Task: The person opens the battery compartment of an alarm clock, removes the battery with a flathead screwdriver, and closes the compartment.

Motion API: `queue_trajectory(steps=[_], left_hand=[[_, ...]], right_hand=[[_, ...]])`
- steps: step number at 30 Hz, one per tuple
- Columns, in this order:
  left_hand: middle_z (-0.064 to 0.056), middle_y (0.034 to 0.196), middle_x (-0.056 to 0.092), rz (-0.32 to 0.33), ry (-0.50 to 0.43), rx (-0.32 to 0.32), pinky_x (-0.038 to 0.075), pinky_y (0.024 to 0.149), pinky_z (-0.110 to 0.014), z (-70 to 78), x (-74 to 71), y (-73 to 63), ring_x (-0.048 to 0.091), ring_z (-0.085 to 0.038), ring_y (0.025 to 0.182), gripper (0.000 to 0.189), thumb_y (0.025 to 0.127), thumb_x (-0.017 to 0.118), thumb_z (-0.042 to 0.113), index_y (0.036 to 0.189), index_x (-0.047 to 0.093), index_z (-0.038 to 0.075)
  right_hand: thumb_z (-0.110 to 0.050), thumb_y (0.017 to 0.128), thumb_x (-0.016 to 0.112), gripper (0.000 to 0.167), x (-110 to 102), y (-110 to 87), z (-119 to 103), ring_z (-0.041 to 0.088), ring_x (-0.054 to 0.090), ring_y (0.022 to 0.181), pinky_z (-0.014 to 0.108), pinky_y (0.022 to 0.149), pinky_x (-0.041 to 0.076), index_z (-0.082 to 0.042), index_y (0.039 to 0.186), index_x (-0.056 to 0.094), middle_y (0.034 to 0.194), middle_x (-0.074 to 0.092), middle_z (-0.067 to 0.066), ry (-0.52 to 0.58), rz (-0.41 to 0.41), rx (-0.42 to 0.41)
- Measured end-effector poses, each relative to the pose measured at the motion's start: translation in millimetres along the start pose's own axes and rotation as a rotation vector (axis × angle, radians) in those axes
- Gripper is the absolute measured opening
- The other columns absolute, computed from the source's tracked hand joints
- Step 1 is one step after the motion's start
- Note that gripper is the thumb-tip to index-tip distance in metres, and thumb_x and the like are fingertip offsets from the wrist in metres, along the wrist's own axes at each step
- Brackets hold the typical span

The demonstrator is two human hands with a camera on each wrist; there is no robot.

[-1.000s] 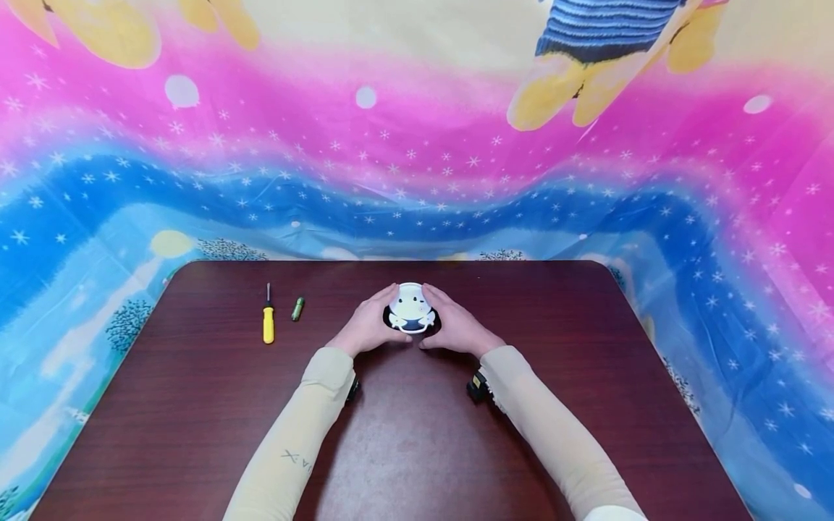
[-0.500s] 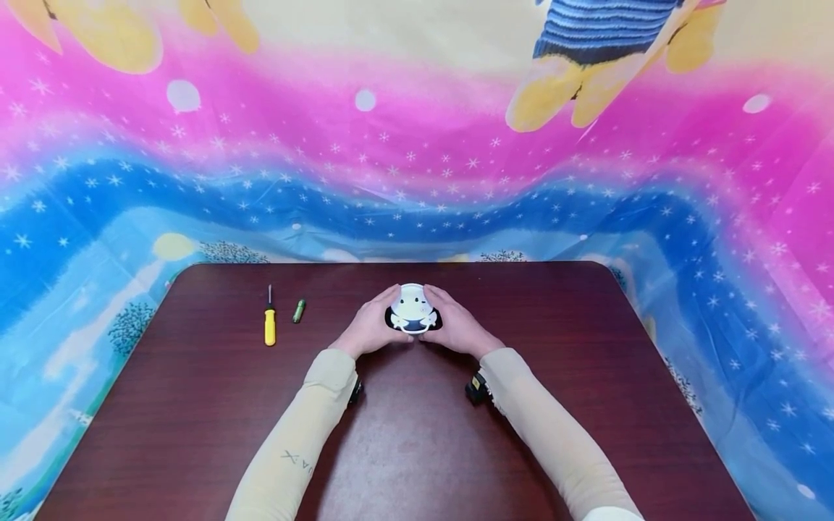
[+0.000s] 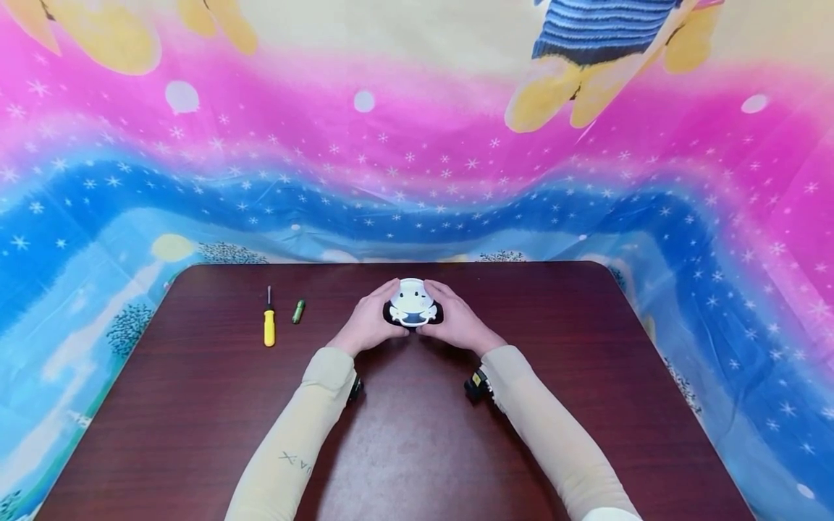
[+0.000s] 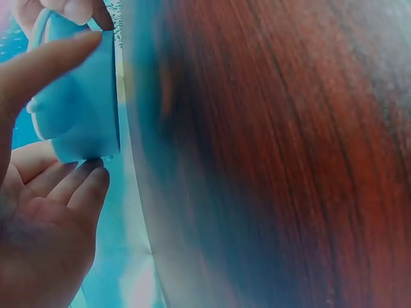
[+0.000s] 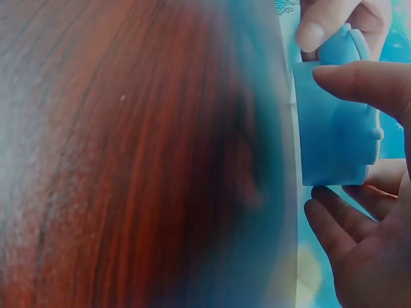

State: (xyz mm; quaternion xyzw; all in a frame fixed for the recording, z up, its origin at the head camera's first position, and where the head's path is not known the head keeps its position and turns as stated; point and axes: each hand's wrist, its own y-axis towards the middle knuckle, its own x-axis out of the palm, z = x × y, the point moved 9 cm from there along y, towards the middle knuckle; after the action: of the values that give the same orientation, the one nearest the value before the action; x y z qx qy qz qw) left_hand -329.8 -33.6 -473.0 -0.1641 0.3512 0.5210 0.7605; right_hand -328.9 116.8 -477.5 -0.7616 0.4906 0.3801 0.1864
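Observation:
Between both hands in the head view is a small white object with a cartoon face (image 3: pixel 412 295) and dark parts along its lower front and sides. My left hand (image 3: pixel 373 318) grips its left side and my right hand (image 3: pixel 457 318) its right side, thumbs toward me. From the left wrist, the object's boxy body (image 4: pixel 90 119) looks bluish, with fingers and thumb around it. The right wrist view has the same block-like body (image 5: pixel 327 135), held off the tabletop. Its far side is hidden, and what kind of device it is cannot be told.
On the dark wooden table (image 3: pixel 417 449), left of my hands, lie a yellow-handled screwdriver (image 3: pixel 269 325) and a small green cylinder (image 3: pixel 298 312) resembling a battery. A colourful patterned cloth (image 3: pixel 417 181) hangs around the table's back and sides.
Both hands have kept hold of the white object. It has shifted slightly upward in the head view during the last half second. The screwdriver and green cylinder stay where they were.

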Motion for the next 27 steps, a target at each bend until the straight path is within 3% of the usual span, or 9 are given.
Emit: queue_trajectory(steps=[9, 17, 22, 27], left_hand=[[-0.014, 0.153, 0.047, 0.016, 0.016, 0.001, 0.035, 0.114, -0.036, 5.0, -1.3, 1.0, 0.042, -0.025, 0.142, 0.075, 0.085, 0.083, 0.009, 0.15, 0.047, -0.003], [-0.012, 0.155, 0.045, 0.003, -0.017, -0.006, 0.036, 0.114, -0.037, 3.9, -1.5, -1.0, 0.04, -0.022, 0.143, 0.073, 0.087, 0.081, 0.008, 0.151, 0.046, -0.002], [-0.012, 0.156, 0.044, -0.005, -0.037, -0.007, 0.034, 0.114, -0.037, 2.1, -3.2, -2.5, 0.039, -0.022, 0.143, 0.073, 0.088, 0.081, 0.012, 0.151, 0.046, 0.0], [-0.012, 0.156, 0.044, -0.009, -0.099, -0.008, 0.037, 0.113, -0.037, 1.0, -4.9, -3.9, 0.042, -0.023, 0.141, 0.073, 0.089, 0.081, 0.012, 0.152, 0.045, 0.0]], right_hand=[[-0.028, 0.088, 0.083, 0.083, -4.3, -0.1, 1.2, 0.03, 0.039, 0.141, 0.044, 0.112, 0.036, 0.001, 0.154, 0.041, 0.157, 0.039, 0.015, -0.011, 0.036, 0.005], [-0.027, 0.086, 0.085, 0.083, -8.8, -0.3, -0.4, 0.03, 0.041, 0.14, 0.044, 0.113, 0.036, 0.001, 0.153, 0.044, 0.155, 0.042, 0.015, 0.009, 0.044, 0.018], [-0.029, 0.079, 0.089, 0.091, -9.2, 0.1, 2.3, 0.028, 0.04, 0.14, 0.044, 0.113, 0.035, -0.002, 0.154, 0.043, 0.156, 0.042, 0.012, 0.045, 0.028, 0.062], [-0.021, 0.075, 0.092, 0.095, -8.3, 0.4, 3.0, 0.029, 0.04, 0.14, 0.046, 0.113, 0.035, -0.002, 0.154, 0.042, 0.156, 0.041, 0.012, 0.057, 0.011, 0.066]])
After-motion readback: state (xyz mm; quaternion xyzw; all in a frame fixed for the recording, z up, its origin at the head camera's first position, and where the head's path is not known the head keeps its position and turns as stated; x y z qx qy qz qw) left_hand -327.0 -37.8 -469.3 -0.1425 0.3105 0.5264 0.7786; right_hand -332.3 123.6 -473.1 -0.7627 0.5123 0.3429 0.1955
